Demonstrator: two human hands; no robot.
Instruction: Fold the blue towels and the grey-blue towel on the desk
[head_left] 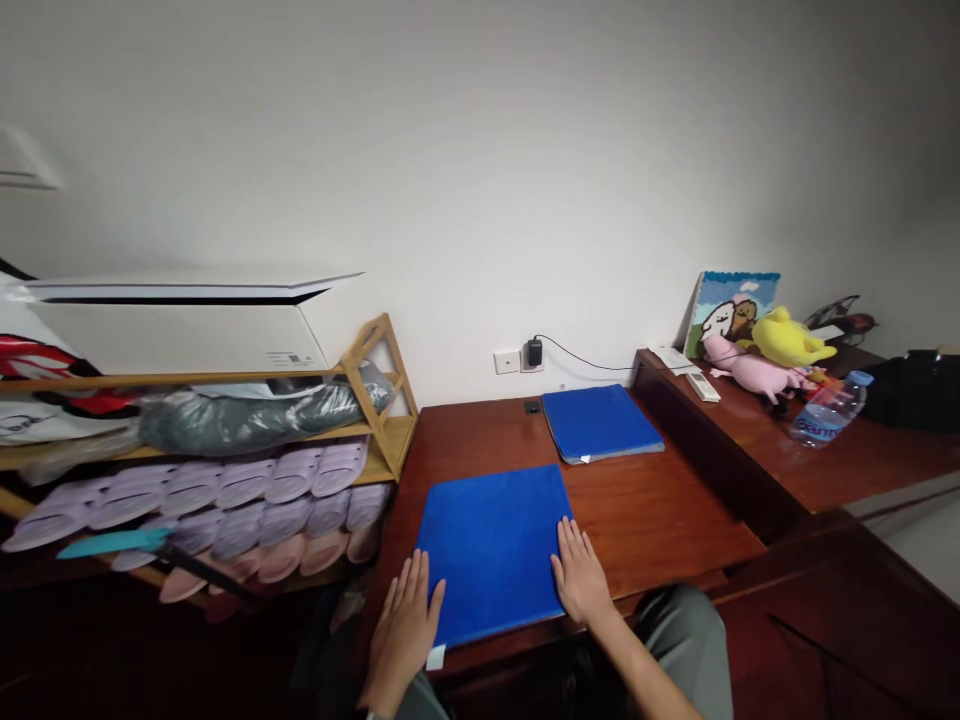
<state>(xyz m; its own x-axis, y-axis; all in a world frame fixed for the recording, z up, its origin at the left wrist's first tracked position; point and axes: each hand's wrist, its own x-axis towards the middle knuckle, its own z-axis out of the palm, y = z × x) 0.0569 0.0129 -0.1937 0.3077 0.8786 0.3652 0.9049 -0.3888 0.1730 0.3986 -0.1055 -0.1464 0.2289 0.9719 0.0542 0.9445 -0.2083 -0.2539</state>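
Observation:
A flat blue fabric square (495,550), like a folded cloth or thin cushion, lies on the reddish-brown wooden desk (630,510) in front of me. My left hand (409,615) rests at its left edge, fingers stretched out and thumb on the blue surface. At the right edge lies my right hand (579,572), also flat, its fingers touching the blue border. A small white tag (436,657) sticks out at the near left corner. Farther back, a second blue square (600,420) with a white tag lies near the wall, apart from both hands.
On the left stands a wooden rack (386,430) with rows of slippers (281,478) and a white box (187,335). A charger (535,351) is plugged into the wall. The raised right desk holds plush toys (757,370), a bottle (832,410) and a remote control (703,387).

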